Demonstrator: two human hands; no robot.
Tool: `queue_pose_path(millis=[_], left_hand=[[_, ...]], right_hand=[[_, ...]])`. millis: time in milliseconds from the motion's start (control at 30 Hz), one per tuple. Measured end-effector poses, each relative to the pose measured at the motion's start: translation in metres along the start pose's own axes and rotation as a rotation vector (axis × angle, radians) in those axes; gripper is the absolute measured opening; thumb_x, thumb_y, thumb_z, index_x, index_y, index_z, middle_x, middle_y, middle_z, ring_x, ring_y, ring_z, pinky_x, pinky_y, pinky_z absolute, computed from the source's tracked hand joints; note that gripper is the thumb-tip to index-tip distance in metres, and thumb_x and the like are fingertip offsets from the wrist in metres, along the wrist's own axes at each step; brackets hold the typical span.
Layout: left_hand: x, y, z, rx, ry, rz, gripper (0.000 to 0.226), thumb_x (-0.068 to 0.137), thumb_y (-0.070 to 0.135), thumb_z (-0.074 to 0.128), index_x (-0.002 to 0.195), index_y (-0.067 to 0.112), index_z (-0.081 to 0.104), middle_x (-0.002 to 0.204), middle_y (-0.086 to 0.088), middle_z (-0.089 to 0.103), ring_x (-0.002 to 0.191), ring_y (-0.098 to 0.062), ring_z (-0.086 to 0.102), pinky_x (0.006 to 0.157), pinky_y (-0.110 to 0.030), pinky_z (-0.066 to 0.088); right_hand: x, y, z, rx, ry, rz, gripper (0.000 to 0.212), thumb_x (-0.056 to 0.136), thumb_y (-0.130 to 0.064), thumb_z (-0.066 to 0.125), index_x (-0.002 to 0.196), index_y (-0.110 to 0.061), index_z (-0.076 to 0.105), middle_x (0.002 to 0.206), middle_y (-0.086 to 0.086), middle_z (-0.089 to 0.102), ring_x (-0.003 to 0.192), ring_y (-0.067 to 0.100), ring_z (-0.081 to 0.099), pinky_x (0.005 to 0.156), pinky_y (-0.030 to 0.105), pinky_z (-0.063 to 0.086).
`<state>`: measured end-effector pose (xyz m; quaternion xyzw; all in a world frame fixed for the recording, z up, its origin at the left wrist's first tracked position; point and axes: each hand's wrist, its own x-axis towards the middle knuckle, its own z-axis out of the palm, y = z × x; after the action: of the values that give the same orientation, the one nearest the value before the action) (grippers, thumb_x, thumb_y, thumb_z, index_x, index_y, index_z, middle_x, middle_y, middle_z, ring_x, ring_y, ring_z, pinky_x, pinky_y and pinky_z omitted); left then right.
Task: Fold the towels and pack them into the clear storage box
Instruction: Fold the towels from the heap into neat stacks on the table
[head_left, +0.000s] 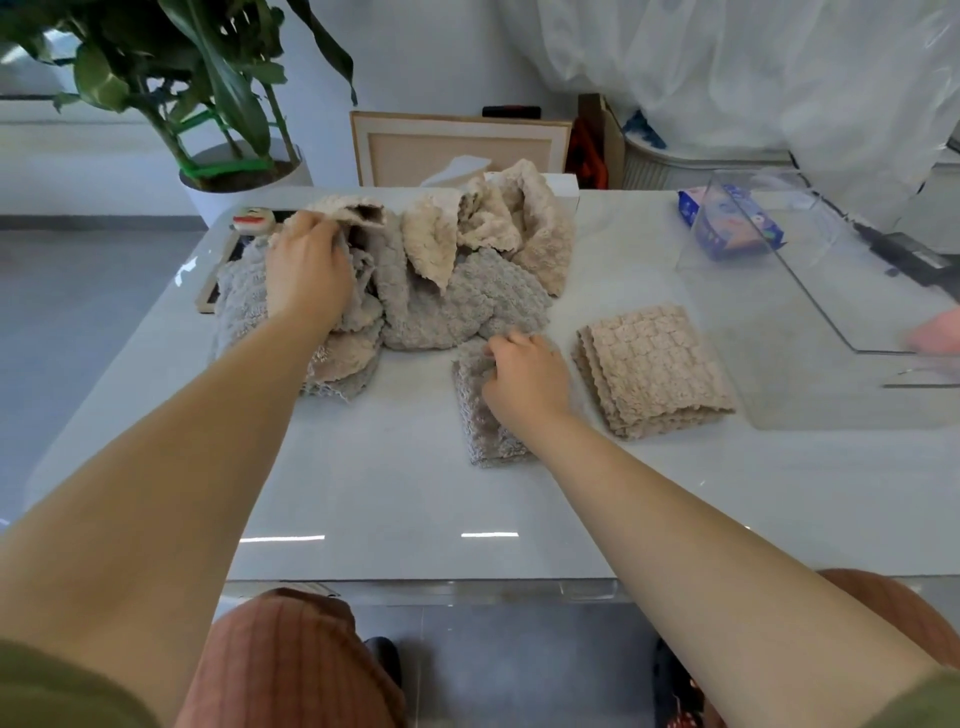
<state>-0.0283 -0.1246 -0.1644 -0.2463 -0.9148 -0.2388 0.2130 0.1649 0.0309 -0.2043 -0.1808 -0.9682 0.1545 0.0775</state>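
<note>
A heap of unfolded grey and beige towels (415, 270) lies at the far middle of the white table (395, 499). My left hand (306, 270) reaches into the heap's left side and grips a grey towel there. My right hand (524, 379) is closed on a grey towel (480, 415) that trails from the heap toward me. One folded beige towel (652, 369) lies flat to the right of that hand. The clear storage box (831, 291) stands at the right, with no towel inside it.
A blue tissue pack (727, 223) shows behind the box wall. A potted plant (228, 130) and a framed board (457, 148) stand behind the table. A tablet (228, 254) lies under the heap's left edge. Another person's hand (935, 335) is at the right edge.
</note>
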Motion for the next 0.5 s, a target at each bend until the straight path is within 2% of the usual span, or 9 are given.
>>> queue_pose_path(millis=[67, 133, 200, 233, 300, 367, 433, 500], left_hand=[[-0.004, 0.008, -0.008, -0.071, 0.096, 0.06, 0.031, 0.094, 0.015, 0.045, 0.116, 0.005, 0.065, 0.116, -0.012, 0.058, 0.104, -0.03, 0.054, 0.091, -0.038, 0.042], [-0.01, 0.017, -0.012, -0.122, 0.121, 0.12, 0.025, 0.093, 0.012, 0.049, 0.109, 0.006, 0.067, 0.11, -0.01, 0.06, 0.098, -0.026, 0.055, 0.084, -0.029, 0.039], [-0.021, 0.027, -0.019, -0.164, 0.141, 0.172, 0.019, 0.089, 0.005, 0.051, 0.099, 0.004, 0.068, 0.101, -0.01, 0.062, 0.091, -0.027, 0.056, 0.077, -0.026, 0.037], [-0.029, 0.03, -0.02, -0.196, 0.146, 0.2, 0.017, 0.087, 0.002, 0.052, 0.094, 0.005, 0.066, 0.096, -0.01, 0.062, 0.086, -0.027, 0.056, 0.074, -0.028, 0.039], [-0.053, 0.036, -0.025, -0.271, 0.137, 0.226, 0.016, 0.083, -0.004, 0.052, 0.089, 0.006, 0.063, 0.087, -0.007, 0.062, 0.078, -0.026, 0.055, 0.067, -0.036, 0.045], [-0.083, 0.038, -0.028, -0.333, 0.119, 0.207, 0.019, 0.08, -0.009, 0.052, 0.088, 0.007, 0.06, 0.085, -0.004, 0.062, 0.075, -0.023, 0.057, 0.063, -0.04, 0.048], [-0.112, 0.035, -0.029, -0.367, 0.097, 0.186, 0.022, 0.078, -0.011, 0.054, 0.087, 0.009, 0.059, 0.084, -0.002, 0.063, 0.073, -0.023, 0.059, 0.061, -0.04, 0.049], [-0.136, 0.027, -0.031, -0.386, 0.075, 0.148, 0.024, 0.077, -0.011, 0.055, 0.088, 0.01, 0.06, 0.085, -0.001, 0.064, 0.074, -0.022, 0.06, 0.063, -0.038, 0.05]], right_hand=[[0.0, -0.001, 0.006, 0.179, 0.009, 0.055, 0.035, 0.086, -0.008, 0.046, 0.117, -0.014, 0.061, 0.12, 0.005, 0.06, 0.11, 0.027, 0.052, 0.091, 0.041, 0.045], [0.0, -0.003, 0.008, 0.472, 0.0, 0.172, 0.034, 0.087, -0.005, 0.045, 0.114, -0.015, 0.064, 0.108, 0.004, 0.065, 0.091, 0.022, 0.06, 0.076, 0.035, 0.051], [-0.001, -0.008, 0.005, 0.762, -0.024, 0.297, 0.024, 0.089, -0.007, 0.048, 0.103, -0.015, 0.065, 0.087, 0.004, 0.065, 0.064, 0.017, 0.056, 0.057, 0.026, 0.043], [0.0, -0.01, 0.003, 0.91, -0.038, 0.365, 0.017, 0.09, -0.009, 0.05, 0.097, -0.014, 0.065, 0.08, 0.005, 0.063, 0.057, 0.015, 0.053, 0.052, 0.024, 0.039], [0.001, -0.016, -0.004, 1.29, -0.101, 0.514, 0.013, 0.095, -0.016, 0.052, 0.092, -0.01, 0.063, 0.083, 0.01, 0.065, 0.057, 0.016, 0.056, 0.05, 0.024, 0.043], [0.001, -0.021, -0.008, 1.639, -0.207, 0.625, 0.025, 0.1, -0.028, 0.046, 0.094, -0.007, 0.059, 0.092, 0.014, 0.067, 0.067, 0.022, 0.063, 0.056, 0.026, 0.05], [-0.001, -0.026, -0.004, 1.759, -0.296, 0.652, 0.034, 0.1, -0.038, 0.045, 0.097, -0.007, 0.057, 0.097, 0.015, 0.066, 0.075, 0.027, 0.065, 0.062, 0.03, 0.053], [-0.007, -0.035, 0.001, 1.764, -0.35, 0.667, 0.036, 0.097, -0.044, 0.05, 0.096, -0.008, 0.054, 0.098, 0.014, 0.063, 0.08, 0.027, 0.064, 0.07, 0.034, 0.053]])
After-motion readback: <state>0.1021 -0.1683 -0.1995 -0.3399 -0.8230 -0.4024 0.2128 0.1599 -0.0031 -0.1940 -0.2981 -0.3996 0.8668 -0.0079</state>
